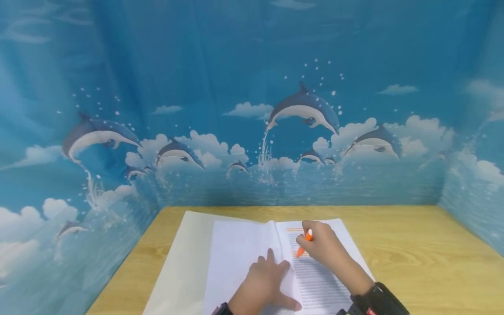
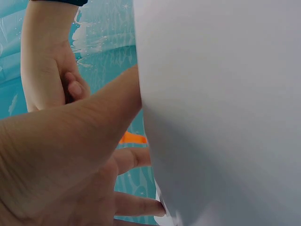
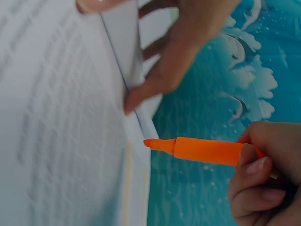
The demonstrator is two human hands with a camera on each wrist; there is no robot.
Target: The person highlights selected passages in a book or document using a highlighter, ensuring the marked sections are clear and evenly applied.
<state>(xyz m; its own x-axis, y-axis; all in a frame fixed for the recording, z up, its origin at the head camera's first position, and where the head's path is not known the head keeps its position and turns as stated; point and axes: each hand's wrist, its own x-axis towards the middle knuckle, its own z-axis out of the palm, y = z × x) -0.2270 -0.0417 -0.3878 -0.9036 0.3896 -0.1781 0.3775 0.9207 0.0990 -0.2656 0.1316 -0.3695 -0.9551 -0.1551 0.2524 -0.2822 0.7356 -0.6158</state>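
An open book with a blank left page (image 1: 240, 249) and a printed right page (image 1: 323, 280) lies on the wooden table. Orange highlighted lines (image 1: 295, 229) cross the upper part of the print. My right hand (image 1: 324, 245) grips an uncapped orange highlighter (image 3: 207, 150), its tip pointing down at the inner side of the printed page, just beneath a highlighted line. Whether the tip touches the paper, I cannot tell. Near the fold, my left hand (image 1: 264, 280) rests on the book with fingers spread, the thumb reaching onto the printed page.
A wider pale cover (image 1: 181, 267) extends left from under the blank page. Wood tabletop (image 1: 425, 249) shows to the right of the book. A blue curtain (image 1: 220, 65) printed with dolphins and clouds surrounds the table at the back and sides.
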